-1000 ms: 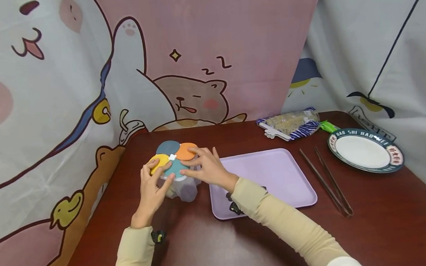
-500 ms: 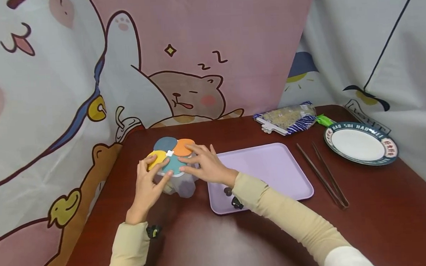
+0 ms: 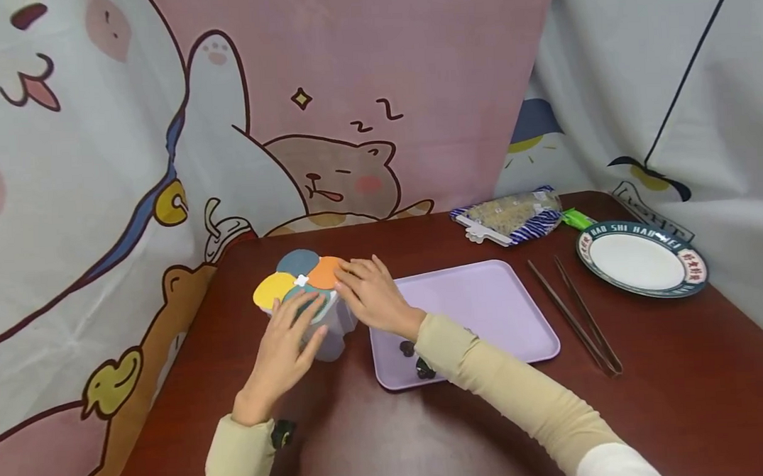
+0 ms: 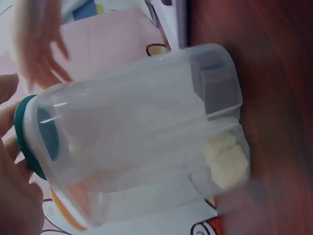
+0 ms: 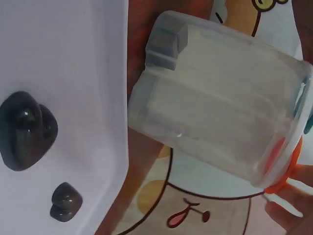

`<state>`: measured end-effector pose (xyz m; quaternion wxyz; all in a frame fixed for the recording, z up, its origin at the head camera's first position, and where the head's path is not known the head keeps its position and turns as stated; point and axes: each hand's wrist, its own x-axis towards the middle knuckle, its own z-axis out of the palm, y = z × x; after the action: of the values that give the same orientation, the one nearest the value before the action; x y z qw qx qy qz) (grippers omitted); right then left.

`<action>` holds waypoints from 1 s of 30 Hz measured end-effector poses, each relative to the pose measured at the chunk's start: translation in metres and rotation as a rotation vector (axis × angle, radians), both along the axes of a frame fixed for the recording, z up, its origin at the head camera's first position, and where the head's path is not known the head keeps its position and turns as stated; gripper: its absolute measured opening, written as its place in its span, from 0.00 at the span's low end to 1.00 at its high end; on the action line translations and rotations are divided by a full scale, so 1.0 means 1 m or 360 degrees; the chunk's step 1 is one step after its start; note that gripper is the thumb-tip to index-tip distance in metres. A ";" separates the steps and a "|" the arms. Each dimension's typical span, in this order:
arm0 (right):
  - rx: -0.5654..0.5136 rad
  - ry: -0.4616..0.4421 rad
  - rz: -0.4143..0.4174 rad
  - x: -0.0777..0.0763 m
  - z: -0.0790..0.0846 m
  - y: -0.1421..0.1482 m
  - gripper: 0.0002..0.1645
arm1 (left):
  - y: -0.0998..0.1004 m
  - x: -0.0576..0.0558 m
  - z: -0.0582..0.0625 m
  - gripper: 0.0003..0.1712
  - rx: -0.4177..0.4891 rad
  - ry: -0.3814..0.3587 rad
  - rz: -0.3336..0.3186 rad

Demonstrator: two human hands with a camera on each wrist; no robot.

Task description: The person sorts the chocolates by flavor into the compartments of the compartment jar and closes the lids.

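Spreading the left hand (image 3: 278, 352) over the teal petal (image 4: 23, 134) of the flower-shaped lid (image 3: 301, 280), with fingers extended and relaxed rather than clamped, and laying the right hand (image 3: 373, 295) against the orange petal (image 3: 323, 272) in the same loose, ungripping way. Apparently working the lid at its rim, without showing clearly whether for seating or for freeing. For doing this well, probably needing matched pressure from both sides, close to the petal edges, and not leaning on one petal alone, so as to avoid tipping the tall clear container (image 5: 230, 112). Checking the white rim all the way round for gaps, and going easy on the thin-looking walls. Having that container standing on the worktop (image 3: 339, 439), just to the left of the lavender tray (image 3: 480, 297), with the lid on top. Seeing through the plastic a grey blocky shape (image 4: 219, 88) in the foot of one lobe and a pale cream lump (image 4: 227, 161) in the foot of the neighbouring lobe, with much clear height above both. Finding a larger dark lump (image 5: 24, 132) and a smaller dark lump (image 5: 66, 201) lying apart in the tray, without being able to tell their kind. Noting also a striped bag (image 3: 511, 214) holding something pale, lying behind the tray with a white clip along one end.
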<state>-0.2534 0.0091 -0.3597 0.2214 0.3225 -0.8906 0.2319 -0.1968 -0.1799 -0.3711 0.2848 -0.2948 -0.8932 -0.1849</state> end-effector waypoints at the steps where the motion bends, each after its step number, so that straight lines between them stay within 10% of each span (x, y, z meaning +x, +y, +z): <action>1: -0.0001 0.0098 -0.0009 0.003 -0.002 -0.001 0.23 | -0.003 -0.001 0.000 0.27 -0.0018 0.0027 0.0024; 12: -0.0043 0.0630 0.0074 0.043 -0.023 -0.033 0.15 | -0.012 -0.003 0.016 0.20 -0.0120 0.0241 0.0371; 16: -0.0331 0.0738 0.0147 0.036 -0.024 -0.031 0.14 | -0.004 -0.001 0.005 0.20 -0.0121 0.0239 0.0419; 20: -0.0394 0.0490 0.0165 0.016 -0.002 -0.024 0.19 | -0.002 -0.002 0.001 0.16 -0.0065 0.0271 0.0483; 26: 0.0117 -0.0152 0.0191 -0.008 0.015 -0.018 0.28 | -0.003 -0.007 0.006 0.16 -0.0063 0.0286 0.0502; 30: 0.0233 -0.0214 0.0205 -0.007 0.008 -0.016 0.30 | -0.005 -0.007 0.006 0.15 -0.0040 0.0262 0.0459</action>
<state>-0.2602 -0.0074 -0.3514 0.1216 0.3781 -0.8954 0.2010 -0.2041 -0.1853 -0.3653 0.3770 -0.1811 -0.9021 -0.1062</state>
